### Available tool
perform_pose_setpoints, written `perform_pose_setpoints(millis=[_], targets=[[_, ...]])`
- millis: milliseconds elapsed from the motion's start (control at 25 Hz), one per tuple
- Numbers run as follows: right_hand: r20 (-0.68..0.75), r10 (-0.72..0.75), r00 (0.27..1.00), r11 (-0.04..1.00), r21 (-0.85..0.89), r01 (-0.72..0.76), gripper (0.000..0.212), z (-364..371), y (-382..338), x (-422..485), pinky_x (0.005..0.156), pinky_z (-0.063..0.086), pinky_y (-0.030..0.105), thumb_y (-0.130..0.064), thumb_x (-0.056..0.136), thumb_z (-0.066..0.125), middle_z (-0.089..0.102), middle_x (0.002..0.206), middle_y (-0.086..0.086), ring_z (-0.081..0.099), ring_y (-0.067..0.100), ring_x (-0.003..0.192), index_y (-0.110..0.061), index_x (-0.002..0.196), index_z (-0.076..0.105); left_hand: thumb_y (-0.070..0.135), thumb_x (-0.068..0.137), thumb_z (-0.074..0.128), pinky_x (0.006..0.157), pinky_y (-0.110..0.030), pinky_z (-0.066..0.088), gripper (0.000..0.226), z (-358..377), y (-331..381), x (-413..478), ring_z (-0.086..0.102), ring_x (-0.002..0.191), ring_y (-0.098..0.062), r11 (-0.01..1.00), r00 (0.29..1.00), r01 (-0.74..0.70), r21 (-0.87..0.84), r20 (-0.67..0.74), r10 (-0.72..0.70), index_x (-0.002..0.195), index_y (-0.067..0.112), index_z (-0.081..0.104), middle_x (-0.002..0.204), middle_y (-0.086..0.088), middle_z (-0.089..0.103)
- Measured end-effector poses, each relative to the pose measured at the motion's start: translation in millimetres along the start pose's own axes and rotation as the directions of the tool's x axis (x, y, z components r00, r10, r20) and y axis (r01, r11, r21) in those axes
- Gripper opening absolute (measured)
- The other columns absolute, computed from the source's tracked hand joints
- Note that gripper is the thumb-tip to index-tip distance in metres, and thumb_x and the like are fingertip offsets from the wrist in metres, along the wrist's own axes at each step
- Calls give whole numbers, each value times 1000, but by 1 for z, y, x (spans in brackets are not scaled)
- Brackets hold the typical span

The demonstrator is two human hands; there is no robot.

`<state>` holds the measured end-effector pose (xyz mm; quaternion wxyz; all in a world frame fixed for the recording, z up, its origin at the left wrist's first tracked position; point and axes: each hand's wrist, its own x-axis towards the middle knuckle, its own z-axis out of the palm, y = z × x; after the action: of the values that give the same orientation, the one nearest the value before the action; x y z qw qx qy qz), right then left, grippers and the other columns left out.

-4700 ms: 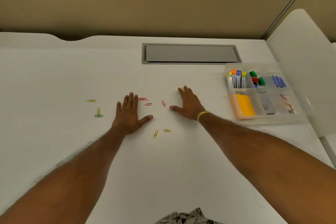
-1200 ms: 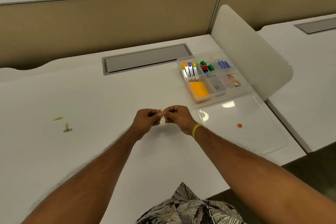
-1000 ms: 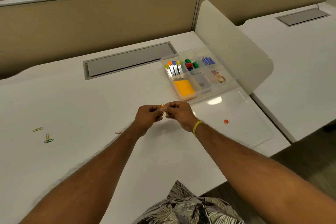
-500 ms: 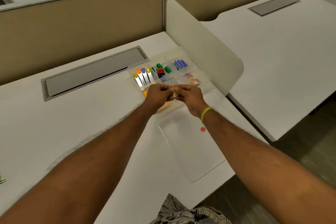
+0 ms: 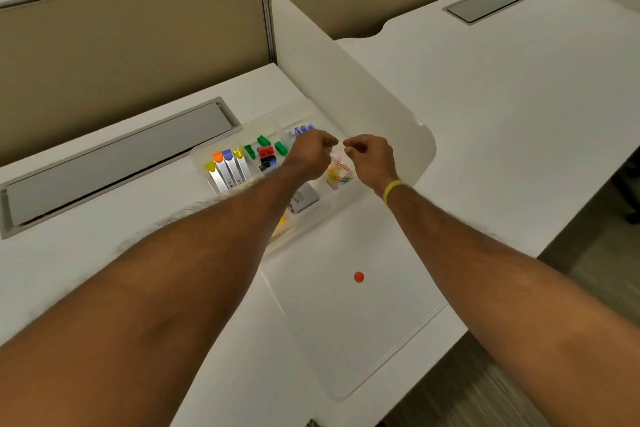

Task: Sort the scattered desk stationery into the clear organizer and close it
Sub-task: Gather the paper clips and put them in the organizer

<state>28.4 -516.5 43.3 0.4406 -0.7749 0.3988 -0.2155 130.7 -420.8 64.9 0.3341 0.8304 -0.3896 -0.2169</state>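
One grey hatch (image 5: 121,163) lies flush in the counter (image 5: 69,236), left of the clear organizer (image 5: 198,155). Four capped markers (image 5: 227,166) lie side by side in the organizer's left compartment, their caps yellow, orange, purple and yellow. The next compartment to the right holds small green, red and black pieces (image 5: 266,151). Some blue pieces (image 5: 304,129) show in the far right compartment, partly hidden behind the left hand (image 5: 311,156).

That hand hovers over the organizer's middle with its fingers curled in. Its forearm crosses the near left compartment and covers most of an orange pad (image 5: 281,220) there. A grey box (image 5: 304,198) lies in the near middle compartment, just right of that forearm. A heap of coloured paper clips (image 5: 337,175) sits in the organizer's near right compartment, below the gap between the two hands.

The right hand (image 5: 370,156), with a yellow band (image 5: 393,188) on its wrist, hangs above the organizer's right edge, thumb and forefinger drawn together. The hands are apart, and it is not possible to tell whether either one pinches a clip.

Against the organizer's near side the clear lid (image 5: 329,340) lies flat on the counter, with an orange dot (image 5: 358,277) on it. A white divider panel (image 5: 346,87) rises along the organizer's right side. Beyond it is a second white counter (image 5: 519,97) with its own grey hatch (image 5: 491,0).
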Motion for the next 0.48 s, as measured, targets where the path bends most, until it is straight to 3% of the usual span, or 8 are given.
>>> perform_pose_setpoints(millis=[120, 360, 480], targets=[[-3, -49, 999, 997, -55, 49, 22, -3, 4, -3, 85, 45, 16, 1, 89, 55, 72, 103, 8, 64, 15, 94, -6, 102, 72, 7, 98, 45, 100, -27, 41, 33, -4, -10, -5, 55, 122, -20, 999, 1000, -16, 42, -19, 17, 127, 7, 60, 131, -9, 61], [43, -109, 993, 993, -48, 111, 22, 9, 2, -35, 84, 50, 16, -4, 91, 53, 69, 106, 7, 61, 14, 93, -7, 108, 67, 27, 95, 54, 104, -36, 40, 41, -20, -38, -51, 51, 126, -21, 993, 996, 5, 115, -93, 6, 135, 16, 52, 136, -5, 56], [191, -209, 959, 970, -86, 229, 31, 25, -5, -61, 100, 46, 31, -15, 91, 60, 63, 122, 7, 57, 20, 113, -10, 122, 60, 36, 95, 55, 106, -38, 36, 51, -31, -55, -86, 44, 132, -23, 980, 993, 29, 195, -120, -6, 141, 18, 44, 144, -3, 48]])
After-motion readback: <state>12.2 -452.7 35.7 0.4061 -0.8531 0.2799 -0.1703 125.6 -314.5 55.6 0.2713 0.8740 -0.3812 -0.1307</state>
